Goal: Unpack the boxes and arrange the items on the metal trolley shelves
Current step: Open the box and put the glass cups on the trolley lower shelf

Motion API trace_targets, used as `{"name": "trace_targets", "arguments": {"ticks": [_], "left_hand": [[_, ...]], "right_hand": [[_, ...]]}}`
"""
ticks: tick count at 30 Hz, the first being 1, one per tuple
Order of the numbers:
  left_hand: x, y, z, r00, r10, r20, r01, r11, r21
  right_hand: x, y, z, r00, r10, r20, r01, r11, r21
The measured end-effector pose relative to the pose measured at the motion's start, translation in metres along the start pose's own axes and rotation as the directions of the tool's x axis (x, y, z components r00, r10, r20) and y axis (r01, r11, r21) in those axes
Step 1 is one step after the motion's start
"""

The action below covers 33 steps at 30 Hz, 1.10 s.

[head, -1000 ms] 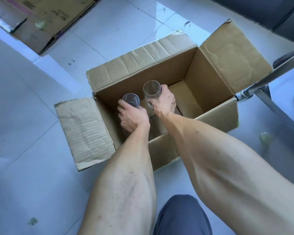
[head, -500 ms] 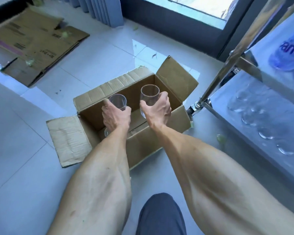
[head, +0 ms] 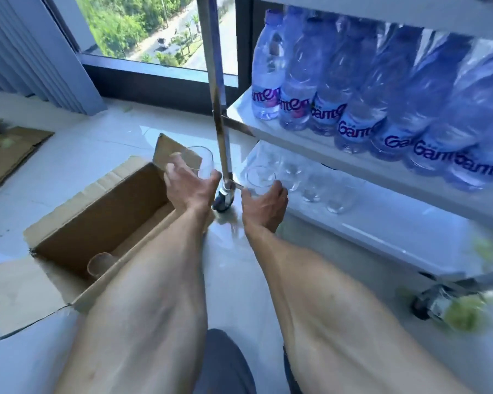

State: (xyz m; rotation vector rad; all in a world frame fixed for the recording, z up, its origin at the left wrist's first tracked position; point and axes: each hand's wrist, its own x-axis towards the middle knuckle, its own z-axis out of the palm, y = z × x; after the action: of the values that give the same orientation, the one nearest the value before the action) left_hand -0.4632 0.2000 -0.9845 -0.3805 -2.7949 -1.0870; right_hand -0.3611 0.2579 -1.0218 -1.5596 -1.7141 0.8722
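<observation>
A room high up in a building, perhaps an apartment or office being stocked. A floor-to-ceiling window (head: 143,29) looks down on treetops and a road, with a pleated curtain (head: 26,49) at its left edge. Pale glossy floor tiles (head: 69,166) carry flattened cardboard (head: 9,155) and a wheeled metal trolley (head: 382,231) bearing water bottles (head: 353,89).
</observation>
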Motion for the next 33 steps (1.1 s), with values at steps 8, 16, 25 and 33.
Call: {"name": "trace_targets", "arguments": {"ticks": [8,16,25,33], "left_hand": [[-0.093,0.064,0.091,0.926,0.106,0.363,-0.067,0.991,-0.119],[-0.110,0.100,0.138,0.853,0.153,0.499,-0.098,0.986,-0.136],[-0.113,0.108,0.147,0.845,0.181,0.503,-0.132,0.982,-0.132],[-0.121,0.104,0.146,0.867,0.138,0.479,-0.082,0.987,-0.135]], "right_hand": [[0.071,0.080,-0.064,0.974,0.202,-0.100,-0.205,0.979,-0.018],[0.105,0.090,-0.071,0.961,0.249,-0.118,-0.251,0.968,-0.004],[0.110,0.101,-0.083,0.949,0.278,-0.151,-0.283,0.959,-0.010],[0.104,0.109,-0.091,0.956,0.258,-0.141,-0.266,0.963,-0.038]]}}
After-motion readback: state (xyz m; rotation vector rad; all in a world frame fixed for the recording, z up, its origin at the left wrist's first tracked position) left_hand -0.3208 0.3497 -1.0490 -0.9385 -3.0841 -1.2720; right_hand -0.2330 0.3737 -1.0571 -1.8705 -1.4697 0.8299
